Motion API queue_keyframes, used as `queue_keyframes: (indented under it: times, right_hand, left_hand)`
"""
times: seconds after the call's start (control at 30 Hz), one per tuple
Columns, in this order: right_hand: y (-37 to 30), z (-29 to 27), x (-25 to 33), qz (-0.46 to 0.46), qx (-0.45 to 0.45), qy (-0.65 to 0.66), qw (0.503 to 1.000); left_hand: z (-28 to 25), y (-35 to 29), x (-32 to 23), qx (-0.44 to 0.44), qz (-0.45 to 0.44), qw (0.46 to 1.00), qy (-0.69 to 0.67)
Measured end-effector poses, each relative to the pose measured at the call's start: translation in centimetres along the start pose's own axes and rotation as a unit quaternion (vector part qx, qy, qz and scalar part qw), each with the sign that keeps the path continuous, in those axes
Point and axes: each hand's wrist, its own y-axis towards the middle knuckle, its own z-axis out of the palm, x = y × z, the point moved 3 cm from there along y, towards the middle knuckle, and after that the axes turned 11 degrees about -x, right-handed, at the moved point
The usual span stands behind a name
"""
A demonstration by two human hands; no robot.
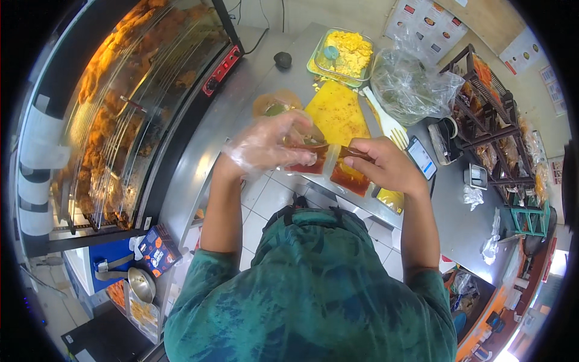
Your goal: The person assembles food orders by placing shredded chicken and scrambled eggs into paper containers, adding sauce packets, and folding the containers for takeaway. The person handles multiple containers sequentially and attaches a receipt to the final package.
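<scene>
Close to the counter's front edge, my left hand (271, 142), in a loose clear plastic glove, has its fingers closed on a dark red sauce sachet (310, 163). A clear seam joins it to a second red sauce sachet (351, 181), pinched at its top by my bare right hand (389, 161). Beyond the hands lies a stained yellow cutting board (338, 111). Partly behind my left hand is a round brown thing (262, 104) with something green on it. A yellow packet (391, 199) sits at the counter edge below my right hand.
A glass dish (367, 71) of yellow chopped food stands at the back. Right of the board are a white slotted turner (386, 120), a plastic bag (404, 90), a phone (422, 158) and dark racks (494, 133). A lit display case (139, 114) with fried food fills the left.
</scene>
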Motion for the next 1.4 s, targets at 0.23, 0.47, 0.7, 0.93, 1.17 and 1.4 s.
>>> queue_keyframes:
  times: [0.23,0.47,0.7,0.93,1.17,1.4]
  right_hand:
    - [1.7,-1.1,1.4,-0.040,0.011,-0.073,0.996]
    - [0.7,-2.9,2.6,-0.053,-0.022,0.008,0.998]
    - [0.0,-4.8,3.2,-0.069,-0.127,0.031,0.989]
    - [-0.3,-5.4,2.7,-0.071,-0.195,0.056,0.977]
    - [-0.3,-5.6,2.2,-0.042,-0.157,0.081,0.983]
    - [0.0,-5.4,0.7,-0.020,-0.177,0.123,0.976]
  left_hand:
    - [1.2,0.8,-3.0,0.062,0.171,0.952,0.247]
    - [0.7,-0.2,-3.9,0.054,0.135,0.987,0.073]
    - [-0.5,-0.5,-4.7,-0.013,-0.019,1.000,-0.011]
    - [-0.3,-1.2,-4.8,-0.073,-0.065,0.986,-0.135]
    - [-1.0,-1.4,-6.5,-0.059,-0.037,0.993,-0.092]
    - [-0.4,-2.0,-5.7,-0.130,-0.096,0.977,-0.143]
